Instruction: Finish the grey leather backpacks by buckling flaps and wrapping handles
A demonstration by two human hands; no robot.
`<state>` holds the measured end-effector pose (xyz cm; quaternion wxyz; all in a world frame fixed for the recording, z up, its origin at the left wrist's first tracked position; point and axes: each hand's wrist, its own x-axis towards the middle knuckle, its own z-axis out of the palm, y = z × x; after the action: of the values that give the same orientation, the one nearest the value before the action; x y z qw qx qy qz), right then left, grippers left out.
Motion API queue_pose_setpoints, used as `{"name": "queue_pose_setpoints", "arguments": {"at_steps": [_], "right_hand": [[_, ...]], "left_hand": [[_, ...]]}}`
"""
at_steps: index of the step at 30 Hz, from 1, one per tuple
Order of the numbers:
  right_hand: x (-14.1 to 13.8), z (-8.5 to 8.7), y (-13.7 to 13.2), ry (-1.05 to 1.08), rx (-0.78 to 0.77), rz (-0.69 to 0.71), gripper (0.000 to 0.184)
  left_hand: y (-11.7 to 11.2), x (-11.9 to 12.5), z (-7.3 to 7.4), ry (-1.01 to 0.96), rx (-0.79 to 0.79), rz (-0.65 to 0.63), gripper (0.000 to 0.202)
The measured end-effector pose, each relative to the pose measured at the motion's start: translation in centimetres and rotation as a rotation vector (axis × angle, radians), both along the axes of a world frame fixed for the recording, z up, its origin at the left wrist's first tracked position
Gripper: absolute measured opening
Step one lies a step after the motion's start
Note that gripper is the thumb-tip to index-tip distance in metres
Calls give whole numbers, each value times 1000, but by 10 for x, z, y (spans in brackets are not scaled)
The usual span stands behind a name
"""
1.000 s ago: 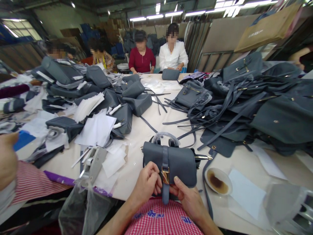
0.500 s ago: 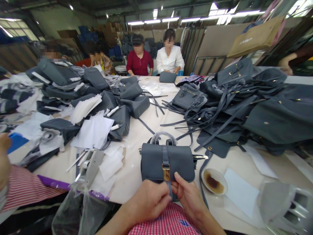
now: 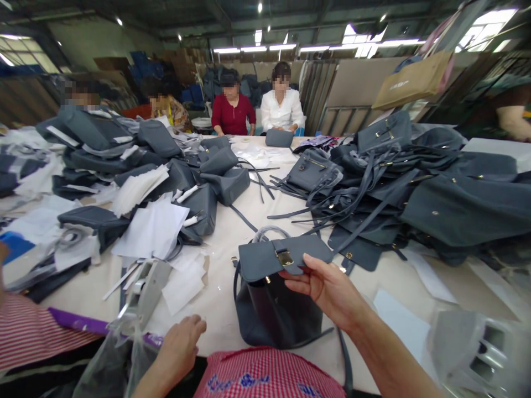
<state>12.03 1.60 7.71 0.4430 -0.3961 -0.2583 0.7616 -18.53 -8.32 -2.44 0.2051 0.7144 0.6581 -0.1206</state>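
Up front, at the desk's (image 3: 232, 221) six o'clock edge, the right hand (image 3: 327, 287) pinches the lifted flap (image 3: 265, 261) of a slate-blue handbag (image 3: 274, 315), its gold clasp (image 3: 284, 257) showing. The left hand (image 3: 179, 345), loosely curled and empty, rests at eight o'clock beside a plastic bag (image 3: 124, 354).

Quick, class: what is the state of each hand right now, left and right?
Left hand: loosely curled at the table edge, holding nothing.
Right hand: closed on the raised flap of the grey handbag.
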Motion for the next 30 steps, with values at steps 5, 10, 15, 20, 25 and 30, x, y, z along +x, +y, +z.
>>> {"name": "queue_pose_setpoints", "arguments": {"at_steps": [5, 10, 15, 20, 25, 30], "right_hand": [[-1, 14, 11, -154, 77, 59, 34], [-4, 10, 13, -302, 155, 80, 39], [-2, 6, 18, -390, 154, 161, 43], [4, 7, 26, -437, 151, 215, 44], [8, 13, 41, -540, 244, 290, 55], [16, 8, 54, -720, 347, 602, 61]], "left_hand": [[17, 42, 29, -521, 379, -37, 24], [35, 97, 36, -616, 557, -51, 44], [51, 120, 29, -463, 579, 151, 53], [61, 122, 39, -401, 595, 111, 38], [62, 122, 53, -414, 402, -21, 7], [57, 102, 61, -665, 208, -29, 24]]}}
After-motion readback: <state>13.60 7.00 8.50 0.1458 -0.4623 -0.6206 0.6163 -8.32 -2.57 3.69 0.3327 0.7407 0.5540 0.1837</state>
